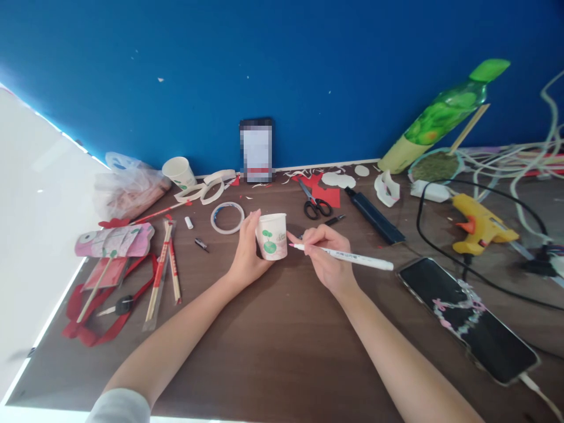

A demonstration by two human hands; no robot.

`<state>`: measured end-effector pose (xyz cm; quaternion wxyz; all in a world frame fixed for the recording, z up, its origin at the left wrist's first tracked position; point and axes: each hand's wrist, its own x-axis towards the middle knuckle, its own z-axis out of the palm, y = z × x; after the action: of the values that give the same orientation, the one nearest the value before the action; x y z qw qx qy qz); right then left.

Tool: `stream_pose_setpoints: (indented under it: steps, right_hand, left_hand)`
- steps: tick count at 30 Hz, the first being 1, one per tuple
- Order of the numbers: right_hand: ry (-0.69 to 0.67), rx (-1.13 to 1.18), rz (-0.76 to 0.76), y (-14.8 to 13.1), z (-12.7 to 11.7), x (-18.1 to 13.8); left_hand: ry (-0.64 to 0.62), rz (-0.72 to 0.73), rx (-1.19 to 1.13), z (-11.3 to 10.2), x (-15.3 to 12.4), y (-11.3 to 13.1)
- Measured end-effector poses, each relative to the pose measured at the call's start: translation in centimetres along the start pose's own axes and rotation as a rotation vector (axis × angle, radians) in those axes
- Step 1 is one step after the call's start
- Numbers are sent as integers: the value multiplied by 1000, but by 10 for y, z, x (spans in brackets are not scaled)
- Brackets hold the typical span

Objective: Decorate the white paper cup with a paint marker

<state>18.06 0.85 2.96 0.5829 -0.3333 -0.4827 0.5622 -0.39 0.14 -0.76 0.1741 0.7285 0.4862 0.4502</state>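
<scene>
My left hand (247,252) grips a small white paper cup (272,236) with a green plant print, standing upside down on the brown table (282,335). My right hand (324,255) pinches a white marker pen (352,257). The pen's pink tip touches the cup's right side near its lower edge. Both forearms rest on the table.
A tape roll (227,218), black scissors (315,202), red paper scraps (324,191), a black knife (374,216), a yellow glue gun (480,226) and a phone on a cable (467,317) surround the hands. Chopsticks (163,270), a paper fish craft (113,241) and another cup (178,172) lie left.
</scene>
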Motion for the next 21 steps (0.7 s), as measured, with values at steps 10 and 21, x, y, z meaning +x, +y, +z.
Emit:
stream_pose_setpoints:
  steps: [10,21]
  right_hand:
    - [90,-340,43,-12,5,-4]
    - [45,-390,-25,-5,11,-8]
  left_hand:
    - [-3,-12,-48,1,-1,1]
    - [47,62,67,0,3,7]
